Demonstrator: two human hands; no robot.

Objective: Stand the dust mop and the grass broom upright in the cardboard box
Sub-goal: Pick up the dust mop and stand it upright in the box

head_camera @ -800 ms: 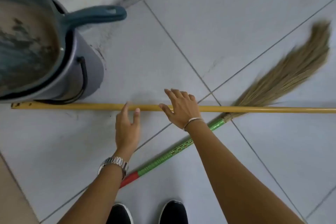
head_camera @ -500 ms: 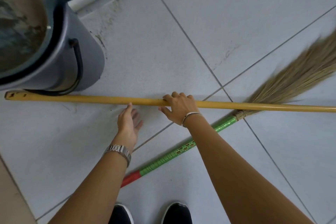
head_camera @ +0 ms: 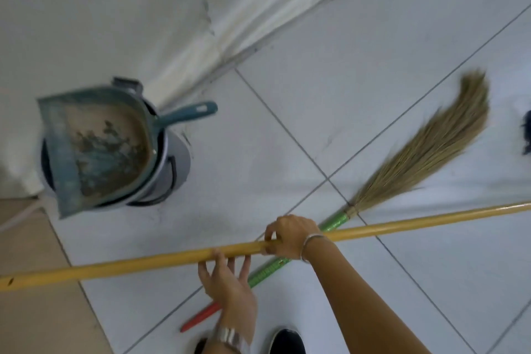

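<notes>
The dust mop's long yellow wooden pole crosses the view from lower left to right edge, lifted off the floor. My right hand is closed around the pole near its middle. My left hand sits just under the pole with fingers spread, touching it from below. The mop head is out of view. The grass broom lies flat on the white tiles, straw head at the right, green handle with a red tip running under my arms. No cardboard box is in view.
A grey bin stands by the white wall, with a dirty teal dustpan resting on top. A dark object shows at the right edge. My shoes are at the bottom. A tan surface borders the lower left.
The yellow pole has risen off the floor in my right hand and now tilts up to the right. My left hand moved beneath it. The view pulled back from the bin.
</notes>
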